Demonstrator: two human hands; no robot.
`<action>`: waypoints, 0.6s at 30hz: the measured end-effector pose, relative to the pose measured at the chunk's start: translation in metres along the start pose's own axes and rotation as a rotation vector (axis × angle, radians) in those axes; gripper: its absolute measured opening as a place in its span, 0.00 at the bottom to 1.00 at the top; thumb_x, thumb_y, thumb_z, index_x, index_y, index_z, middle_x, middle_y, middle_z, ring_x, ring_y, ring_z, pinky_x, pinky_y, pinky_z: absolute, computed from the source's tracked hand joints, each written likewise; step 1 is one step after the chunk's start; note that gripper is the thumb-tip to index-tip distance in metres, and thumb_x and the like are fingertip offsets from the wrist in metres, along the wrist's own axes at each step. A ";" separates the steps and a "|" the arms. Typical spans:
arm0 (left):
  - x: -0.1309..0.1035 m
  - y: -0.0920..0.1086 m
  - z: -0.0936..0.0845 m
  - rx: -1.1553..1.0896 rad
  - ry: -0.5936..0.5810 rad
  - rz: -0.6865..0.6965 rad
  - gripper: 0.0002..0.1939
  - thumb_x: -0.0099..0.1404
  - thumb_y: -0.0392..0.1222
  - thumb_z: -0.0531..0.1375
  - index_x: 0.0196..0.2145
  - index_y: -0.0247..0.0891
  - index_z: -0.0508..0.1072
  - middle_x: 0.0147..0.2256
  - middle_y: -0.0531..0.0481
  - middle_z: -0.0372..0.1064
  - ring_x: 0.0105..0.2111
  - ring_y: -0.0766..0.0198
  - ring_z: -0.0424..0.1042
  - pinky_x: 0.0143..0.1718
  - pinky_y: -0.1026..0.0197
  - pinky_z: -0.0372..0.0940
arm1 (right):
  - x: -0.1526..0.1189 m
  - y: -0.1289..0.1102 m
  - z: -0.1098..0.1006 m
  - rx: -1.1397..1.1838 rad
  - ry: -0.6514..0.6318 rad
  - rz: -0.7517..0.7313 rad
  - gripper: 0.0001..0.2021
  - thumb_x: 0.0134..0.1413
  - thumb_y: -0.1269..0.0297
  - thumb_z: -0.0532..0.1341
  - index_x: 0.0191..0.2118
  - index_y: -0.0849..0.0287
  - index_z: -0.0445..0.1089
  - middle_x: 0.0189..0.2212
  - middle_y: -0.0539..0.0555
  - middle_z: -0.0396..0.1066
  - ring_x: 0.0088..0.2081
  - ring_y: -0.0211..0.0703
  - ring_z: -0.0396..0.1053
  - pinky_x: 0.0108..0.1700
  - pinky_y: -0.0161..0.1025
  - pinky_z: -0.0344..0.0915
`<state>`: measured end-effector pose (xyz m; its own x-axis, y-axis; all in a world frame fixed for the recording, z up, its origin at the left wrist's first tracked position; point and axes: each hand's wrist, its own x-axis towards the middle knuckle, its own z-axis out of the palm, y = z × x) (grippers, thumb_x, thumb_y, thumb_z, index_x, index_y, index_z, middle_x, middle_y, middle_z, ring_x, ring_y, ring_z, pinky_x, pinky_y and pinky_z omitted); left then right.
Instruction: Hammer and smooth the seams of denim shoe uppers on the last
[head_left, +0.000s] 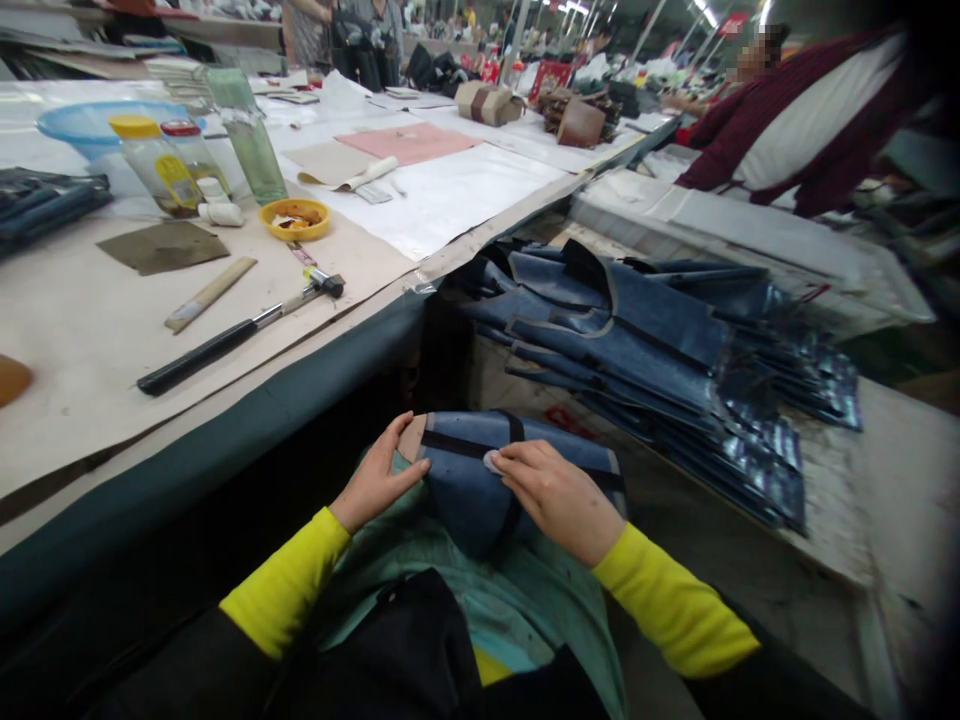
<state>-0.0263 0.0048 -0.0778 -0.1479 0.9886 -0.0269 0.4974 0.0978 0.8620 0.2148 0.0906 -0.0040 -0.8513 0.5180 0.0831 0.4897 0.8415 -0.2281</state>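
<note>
A blue leather-like piece [463,487] with crossing black straps and a tan end lies across my lap on a green apron [555,590]. My left hand [380,478] holds it by its tan left end, the thumb on top and the fingers along the far edge. Between the fingertips of my right hand [559,495] is a small whitish round pad [491,461], pressed to the blue surface beside the strap crossing. What lies beneath the blue piece is hidden.
Stacked blue pieces [645,330] lie on a low surface at right. On the left table are a hammer [240,335], a flat wooden stick [210,294], a yellow dish [295,220], glass jars [154,165] and a tall bottle [251,145]. A person [802,115] stands at back right.
</note>
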 end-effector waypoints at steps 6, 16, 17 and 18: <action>0.007 0.018 -0.054 0.190 0.041 0.059 0.26 0.62 0.50 0.54 0.56 0.38 0.61 0.50 0.44 0.67 0.48 0.58 0.68 0.51 0.55 0.62 | -0.026 0.006 -0.003 -0.049 0.070 0.086 0.13 0.59 0.69 0.52 0.47 0.56 0.70 0.40 0.56 0.70 0.41 0.44 0.66 0.43 0.42 0.69; 0.053 -0.012 -0.225 1.011 0.411 -0.266 0.20 0.62 0.51 0.51 0.41 0.31 0.69 0.42 0.35 0.67 0.45 0.46 0.64 0.45 0.46 0.60 | -0.046 -0.006 0.018 0.017 0.224 0.208 0.14 0.58 0.70 0.53 0.48 0.59 0.68 0.42 0.57 0.69 0.43 0.45 0.66 0.47 0.44 0.68; 0.053 -0.015 -0.228 1.013 0.401 -0.290 0.20 0.63 0.52 0.49 0.39 0.31 0.69 0.40 0.36 0.67 0.44 0.46 0.64 0.44 0.47 0.60 | -0.051 -0.005 0.018 0.032 0.239 0.227 0.14 0.58 0.70 0.53 0.48 0.60 0.68 0.42 0.57 0.69 0.43 0.45 0.65 0.47 0.44 0.67; 0.052 -0.015 -0.229 1.001 0.400 -0.297 0.21 0.64 0.54 0.49 0.37 0.32 0.68 0.39 0.37 0.66 0.43 0.47 0.64 0.43 0.47 0.61 | -0.057 -0.003 0.018 0.044 0.256 0.249 0.14 0.58 0.70 0.53 0.48 0.59 0.68 0.42 0.57 0.69 0.43 0.45 0.65 0.47 0.44 0.67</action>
<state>-0.2374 0.0286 0.0237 -0.5498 0.8206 0.1563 0.8340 0.5498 0.0469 0.2583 0.0558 -0.0259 -0.6295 0.7325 0.2590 0.6628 0.6803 -0.3129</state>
